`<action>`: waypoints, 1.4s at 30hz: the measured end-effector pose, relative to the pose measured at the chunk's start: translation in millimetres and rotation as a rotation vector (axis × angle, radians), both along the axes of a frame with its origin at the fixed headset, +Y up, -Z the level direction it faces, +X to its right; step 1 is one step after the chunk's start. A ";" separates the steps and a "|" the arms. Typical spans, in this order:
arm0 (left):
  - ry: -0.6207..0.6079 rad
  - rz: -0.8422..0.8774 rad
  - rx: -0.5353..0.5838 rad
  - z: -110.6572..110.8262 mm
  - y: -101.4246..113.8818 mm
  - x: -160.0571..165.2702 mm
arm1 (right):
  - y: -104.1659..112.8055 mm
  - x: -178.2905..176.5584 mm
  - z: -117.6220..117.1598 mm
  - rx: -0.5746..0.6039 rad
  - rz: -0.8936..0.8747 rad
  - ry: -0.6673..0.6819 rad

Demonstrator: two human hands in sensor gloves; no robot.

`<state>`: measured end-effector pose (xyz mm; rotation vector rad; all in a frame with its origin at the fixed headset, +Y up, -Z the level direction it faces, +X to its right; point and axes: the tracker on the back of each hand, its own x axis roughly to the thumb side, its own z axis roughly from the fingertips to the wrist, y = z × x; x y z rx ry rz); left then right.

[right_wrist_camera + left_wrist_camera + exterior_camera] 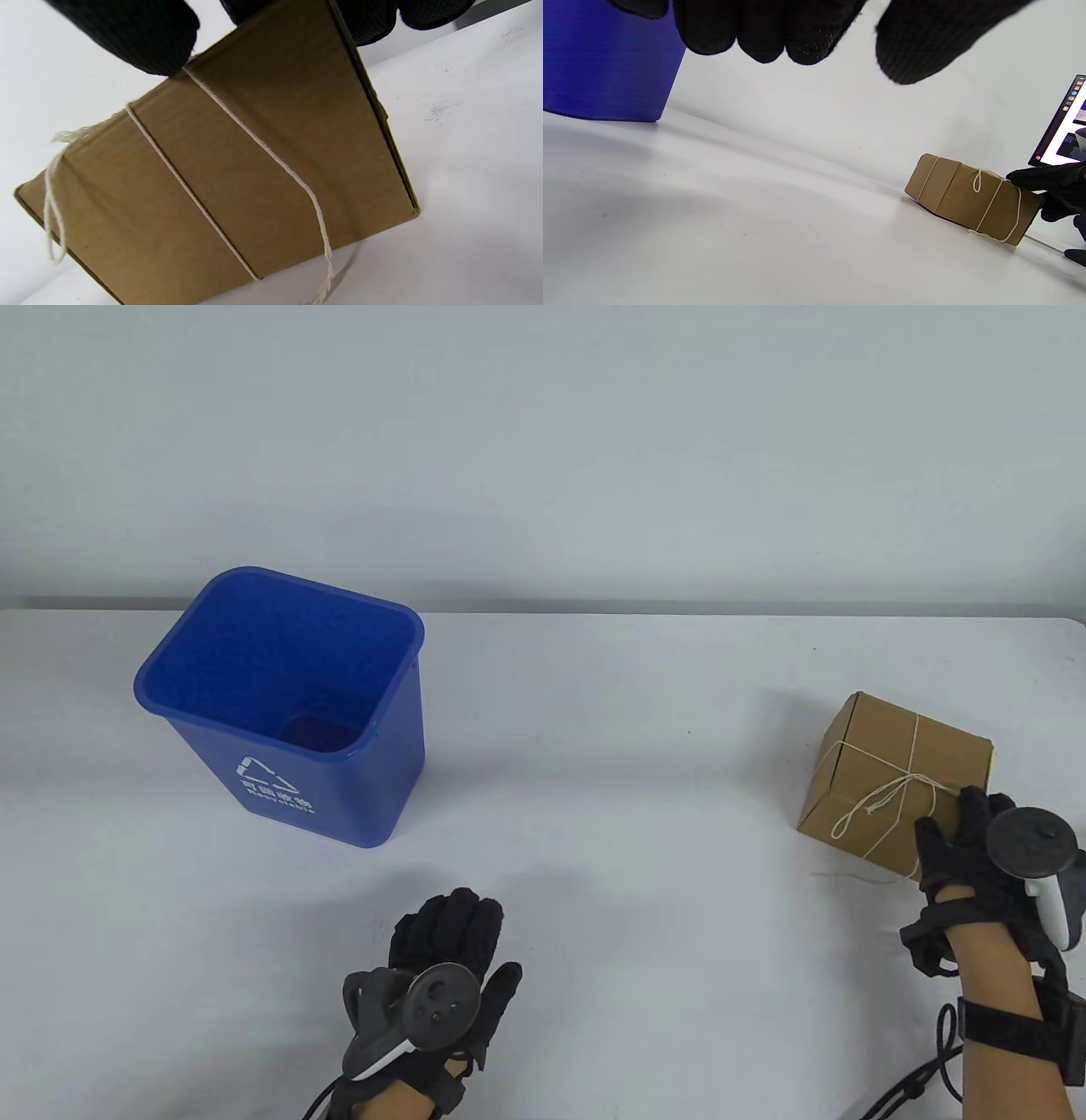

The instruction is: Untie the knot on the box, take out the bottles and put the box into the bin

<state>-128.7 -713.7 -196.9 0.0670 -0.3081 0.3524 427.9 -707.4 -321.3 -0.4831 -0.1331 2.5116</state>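
Note:
A brown cardboard box (882,780) tied crosswise with white string stands at the table's right; its bow knot (909,780) lies on top. My right hand (957,824) grips the box's near right end. In the right wrist view the thumb (135,38) presses by a string strand and the fingers (373,21) curl over the far edge. The blue bin (280,704) stands upright at the left, nothing visible inside. My left hand (450,929) hovers low near the front centre, fingers (763,34) relaxed, holding nothing. No bottles are visible.
A lit screen (1062,127) stands beyond the table's right side in the left wrist view. Cables (925,1082) trail from my right wrist at the bottom right. White tabletop (611,780) stretches between bin and box.

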 end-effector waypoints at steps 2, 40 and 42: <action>-0.001 0.000 -0.002 0.1 0.0 0.2 | -0.4 -1.9 0.1 0.000 0.007 0.005; 0.012 0.040 -0.002 0.2 2.4 -5.3 | -2.3 -77.0 9.3 0.001 0.095 0.235; 0.016 0.040 -0.007 -0.3 2.1 -6.2 | -1.8 -85.5 10.4 -0.001 0.105 0.256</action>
